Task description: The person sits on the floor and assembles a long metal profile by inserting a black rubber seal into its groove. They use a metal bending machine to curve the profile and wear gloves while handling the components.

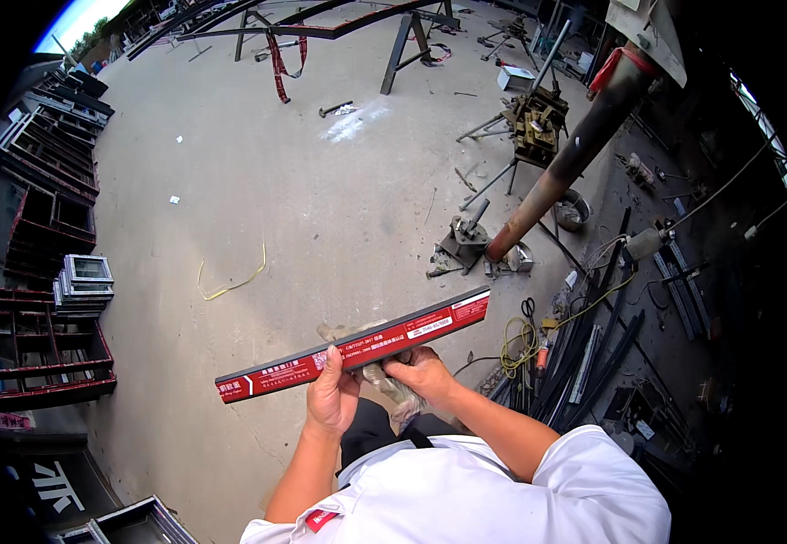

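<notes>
A dark, straight length of metal profile point(357, 351), its face covered with red printed film, lies across in front of me, its right end tilted farther away. My left hand point(332, 394) grips its lower edge left of the middle, thumb up over the red face. My right hand point(422, 374) closes on the same edge farther right, with its fingertips partly hidden. Between the hands and below the bar shows a pale mottled thing point(395, 392), cloth-like; I cannot tell whether it is a glove or a shoe. A tan bit of something also shows beyond the bar.
A rusty post point(561, 168) slants up on the right beside a clamp-like metal stand point(537, 122). Dark profiles point(607, 349), cables and tools lie at lower right. Stacked window frames point(49, 218) line the left. Trestles point(404, 54) stand far ahead. A yellow strap point(230, 288) lies on the concrete.
</notes>
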`<state>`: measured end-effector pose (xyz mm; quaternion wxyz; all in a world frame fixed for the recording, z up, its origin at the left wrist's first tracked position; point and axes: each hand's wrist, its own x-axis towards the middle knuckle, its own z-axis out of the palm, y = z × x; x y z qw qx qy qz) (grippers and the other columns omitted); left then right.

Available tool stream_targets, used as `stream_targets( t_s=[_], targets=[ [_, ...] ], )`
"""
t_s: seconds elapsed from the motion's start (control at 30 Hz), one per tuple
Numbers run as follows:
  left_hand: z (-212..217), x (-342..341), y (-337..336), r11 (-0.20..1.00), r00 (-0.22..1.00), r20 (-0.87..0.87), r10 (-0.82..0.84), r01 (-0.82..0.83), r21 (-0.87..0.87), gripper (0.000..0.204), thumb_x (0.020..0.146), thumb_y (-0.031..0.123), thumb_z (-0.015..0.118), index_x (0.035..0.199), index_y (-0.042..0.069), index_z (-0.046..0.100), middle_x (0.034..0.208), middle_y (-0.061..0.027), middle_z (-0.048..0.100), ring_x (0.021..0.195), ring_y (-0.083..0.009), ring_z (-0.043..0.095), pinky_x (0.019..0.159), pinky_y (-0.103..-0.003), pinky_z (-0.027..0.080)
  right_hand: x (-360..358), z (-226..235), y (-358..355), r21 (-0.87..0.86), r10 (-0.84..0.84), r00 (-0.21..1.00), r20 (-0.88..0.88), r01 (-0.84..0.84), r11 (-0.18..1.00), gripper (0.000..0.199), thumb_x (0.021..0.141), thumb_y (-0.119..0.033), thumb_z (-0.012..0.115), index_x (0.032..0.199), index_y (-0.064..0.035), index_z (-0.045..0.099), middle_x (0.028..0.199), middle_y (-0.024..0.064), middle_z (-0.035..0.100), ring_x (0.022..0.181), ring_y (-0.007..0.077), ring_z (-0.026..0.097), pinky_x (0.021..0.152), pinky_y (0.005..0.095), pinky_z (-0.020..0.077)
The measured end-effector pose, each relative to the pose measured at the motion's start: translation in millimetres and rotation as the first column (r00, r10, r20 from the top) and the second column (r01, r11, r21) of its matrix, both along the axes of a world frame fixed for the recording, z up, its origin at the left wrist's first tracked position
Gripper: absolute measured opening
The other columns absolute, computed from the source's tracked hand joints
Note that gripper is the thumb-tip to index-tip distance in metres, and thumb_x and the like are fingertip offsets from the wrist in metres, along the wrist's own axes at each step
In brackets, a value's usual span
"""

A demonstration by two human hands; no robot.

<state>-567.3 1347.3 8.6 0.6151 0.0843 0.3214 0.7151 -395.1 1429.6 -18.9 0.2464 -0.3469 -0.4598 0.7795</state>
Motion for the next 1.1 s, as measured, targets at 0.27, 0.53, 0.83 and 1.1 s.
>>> stream_targets(
  t_s=[0.27, 0.53, 0.83, 1.1],
  targets=[
    [-6, -137, 238, 0.998, 0.997, 0.073, -0.029, 0.025, 0.060, 0.028, 0.107, 0.034, 0.063, 0.117, 0.008, 0.069, 0.120, -0.0090, 0.074, 0.116, -0.0215, 0.068, 0.108, -0.043, 0.049, -120, 10, 207, 0.097, -0.224, 0.971, -0.080, 0.231, 0.968, 0.031, 0.098, -0.022, 0.073, 0.118, 0.0005, 0.064, 0.099, 0.0022, 0.066, 0.087, 0.0091, 0.060, 0.081, 0.0263, 0.0518],
    [10, -239, 505, 0.974, 0.965, 0.130, -0.226, 0.222, 0.050, 0.021, 0.108, 0.032, 0.061, 0.113, 0.013, 0.069, 0.119, -0.0052, 0.075, 0.116, -0.0211, 0.069, 0.106, -0.042, 0.051, -184, 20, 426, -0.018, -0.482, 0.852, -0.203, 0.489, 0.872, 0.028, 0.100, -0.022, 0.074, 0.117, -0.0019, 0.064, 0.095, 0.0000, 0.068, 0.088, 0.0061, 0.062, 0.081, 0.0242, 0.0521],
    [-15, -263, 788, 0.938, 0.941, -0.024, -0.337, 0.333, -0.100, 0.024, 0.108, 0.037, 0.060, 0.120, 0.017, 0.069, 0.124, -0.0017, 0.074, 0.120, -0.0185, 0.066, 0.108, -0.044, 0.049, -233, -39, 704, -0.150, -0.401, 0.900, -0.170, 0.379, 0.913, 0.028, 0.101, -0.030, 0.074, 0.109, -0.0037, 0.068, 0.102, -0.0008, 0.066, 0.095, 0.0073, 0.059, 0.085, 0.0268, 0.0510],
    [19, -288, 1052, 0.935, 0.935, -0.027, -0.355, 0.355, 0.011, 0.026, 0.110, 0.034, 0.058, 0.127, 0.018, 0.066, 0.129, -0.0024, 0.071, 0.124, -0.0195, 0.064, 0.110, -0.045, 0.048, -245, 17, 987, 0.050, -0.383, 0.924, -0.003, 0.383, 0.922, 0.019, 0.098, -0.025, 0.074, 0.093, -0.0069, 0.069, 0.091, -0.0041, 0.065, 0.084, 0.0052, 0.058, 0.077, 0.0266, 0.0504]
  ],
)
